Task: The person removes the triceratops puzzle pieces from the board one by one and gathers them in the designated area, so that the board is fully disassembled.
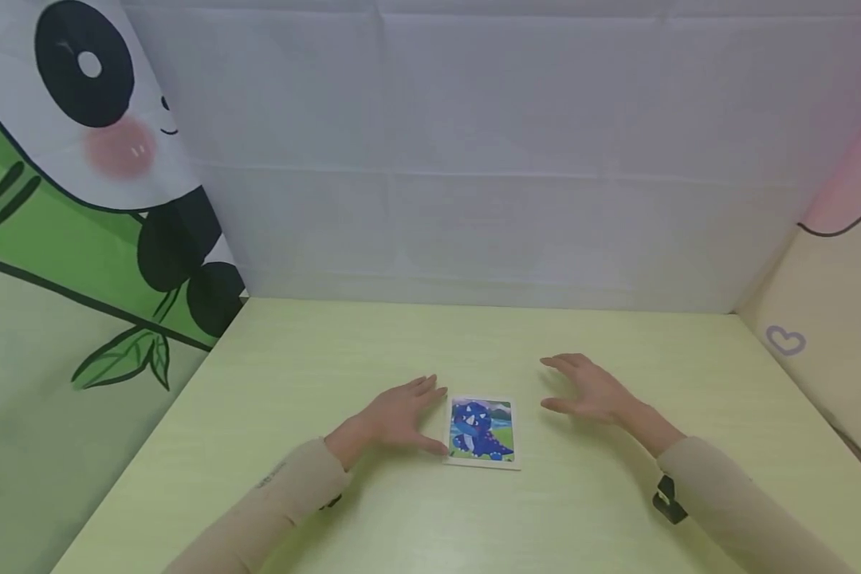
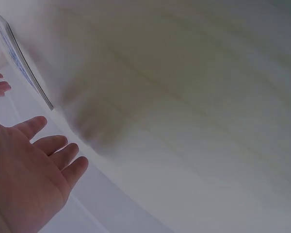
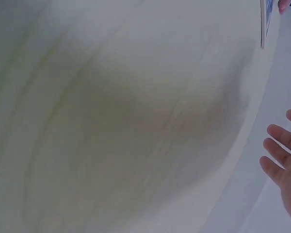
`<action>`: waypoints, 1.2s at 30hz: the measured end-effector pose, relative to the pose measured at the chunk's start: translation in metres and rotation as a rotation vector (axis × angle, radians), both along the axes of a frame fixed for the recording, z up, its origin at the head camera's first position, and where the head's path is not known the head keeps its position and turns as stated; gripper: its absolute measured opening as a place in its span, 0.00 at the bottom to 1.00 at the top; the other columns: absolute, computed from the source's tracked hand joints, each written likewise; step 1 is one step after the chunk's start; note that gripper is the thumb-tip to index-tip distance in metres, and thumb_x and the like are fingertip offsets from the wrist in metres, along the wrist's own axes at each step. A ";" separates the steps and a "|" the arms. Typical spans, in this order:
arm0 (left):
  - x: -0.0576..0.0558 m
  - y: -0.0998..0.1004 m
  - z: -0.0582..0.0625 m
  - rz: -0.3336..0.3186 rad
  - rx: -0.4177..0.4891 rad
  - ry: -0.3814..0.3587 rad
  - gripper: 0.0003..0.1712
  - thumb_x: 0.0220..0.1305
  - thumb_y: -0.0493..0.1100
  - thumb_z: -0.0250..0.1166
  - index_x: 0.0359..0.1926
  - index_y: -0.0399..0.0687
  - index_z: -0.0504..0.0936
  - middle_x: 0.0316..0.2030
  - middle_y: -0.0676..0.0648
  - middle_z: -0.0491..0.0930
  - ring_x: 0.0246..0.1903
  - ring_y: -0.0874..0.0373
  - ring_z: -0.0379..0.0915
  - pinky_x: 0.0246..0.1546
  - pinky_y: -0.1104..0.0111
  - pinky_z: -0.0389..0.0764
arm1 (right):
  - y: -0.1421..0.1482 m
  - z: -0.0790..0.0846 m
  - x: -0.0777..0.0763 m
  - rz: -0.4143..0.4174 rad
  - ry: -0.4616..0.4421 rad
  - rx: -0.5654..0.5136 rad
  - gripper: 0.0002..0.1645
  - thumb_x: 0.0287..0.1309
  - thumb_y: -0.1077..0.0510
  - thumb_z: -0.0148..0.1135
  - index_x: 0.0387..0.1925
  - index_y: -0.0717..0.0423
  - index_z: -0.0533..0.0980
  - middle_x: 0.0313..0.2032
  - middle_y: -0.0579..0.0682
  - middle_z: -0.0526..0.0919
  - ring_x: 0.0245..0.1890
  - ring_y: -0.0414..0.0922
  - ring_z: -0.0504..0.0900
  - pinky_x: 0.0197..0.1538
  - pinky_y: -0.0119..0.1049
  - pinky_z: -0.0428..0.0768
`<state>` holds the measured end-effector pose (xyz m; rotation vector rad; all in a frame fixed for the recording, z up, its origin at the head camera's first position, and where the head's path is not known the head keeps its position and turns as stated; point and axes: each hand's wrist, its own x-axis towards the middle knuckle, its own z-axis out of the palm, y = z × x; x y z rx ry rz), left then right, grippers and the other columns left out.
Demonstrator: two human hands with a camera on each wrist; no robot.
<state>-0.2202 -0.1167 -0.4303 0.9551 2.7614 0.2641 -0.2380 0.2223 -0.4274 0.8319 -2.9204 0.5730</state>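
Observation:
A flat picture puzzle or card with a blue cartoon dinosaur and a white border lies face up on the pale yellow table. Just left of it is my left hand, thumb and fingertips right at its left edge, fingers spread and loosely straight. My right hand hovers to the right, a gap away from the picture, its thumb and fingers parted with nothing between them. In the left wrist view the picture's thin edge shows beyond the left fingers. The right wrist view catches the right fingers relaxed.
A white sheet stands behind the table's far edge. On the left is a panel with a panda and green bamboo; on the right, a cream and pink panel with a small heart. A dark strap piece hangs at the right cuff.

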 end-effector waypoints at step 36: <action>-0.003 0.030 -0.003 0.071 -0.043 -0.032 0.58 0.42 0.73 0.61 0.67 0.45 0.56 0.68 0.41 0.50 0.67 0.46 0.44 0.59 0.52 0.64 | -0.090 -0.012 -0.027 0.277 -0.161 -0.216 0.20 0.49 0.58 0.66 0.44 0.64 0.77 0.31 0.49 0.78 0.31 0.40 0.75 0.34 0.27 0.76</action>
